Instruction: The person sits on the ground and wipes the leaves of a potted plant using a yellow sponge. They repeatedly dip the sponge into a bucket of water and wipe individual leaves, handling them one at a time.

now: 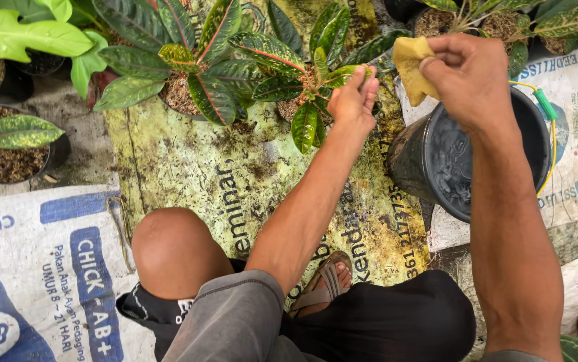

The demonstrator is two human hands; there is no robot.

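Observation:
My left hand (352, 100) reaches forward and pinches a green, red-veined leaf (342, 72) of a small potted plant (302, 87). My right hand (467, 77) is closed on a yellow sponge (411, 62), held above the rim of a black bucket (410, 161) with dark water in it. The two hands are a short distance apart, the sponge between them. I am squatting, with my knee (175, 248) and a sandalled foot (326, 281) below.
Several potted plants with patterned leaves (195, 60) stand at the back, and dark pots of soil (7, 161) at the left. Printed sacks (41, 268) and a worn yellowish banner (235, 174) cover the ground. A yellow hose with a green tip (545, 104) hangs over the bucket.

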